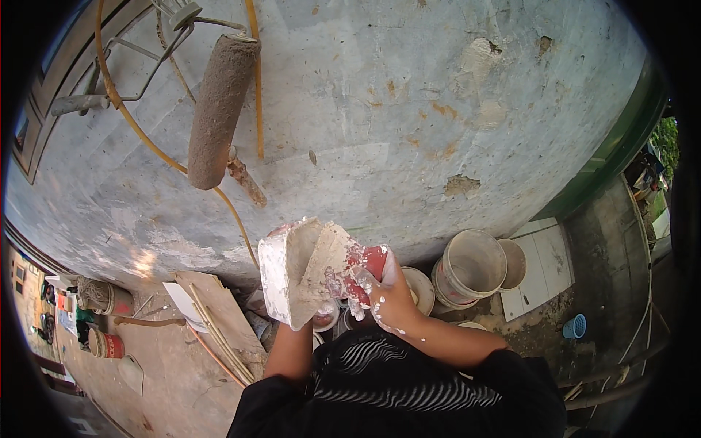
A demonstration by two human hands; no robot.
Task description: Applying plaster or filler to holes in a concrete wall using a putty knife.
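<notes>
My right hand is wrapped round the red handle of a putty knife. Its wide blade and handle are smeared with whitish putty, and flecks of it stick to my fingers and wrist. The blade rests against the inside of a white putty-coated container, with clumps along the upper rim. My left hand supports this container from behind. Most of that hand is hidden by the container; only some fingers show at its upper edge. Both hands are held in front of my body, close to the wall.
A worn grey-blue wall with chipped patches fills the far side. A paint roller and a yellow cord hang before it. Buckets stand right, beside a white panel and blue cup. Boards lean at left.
</notes>
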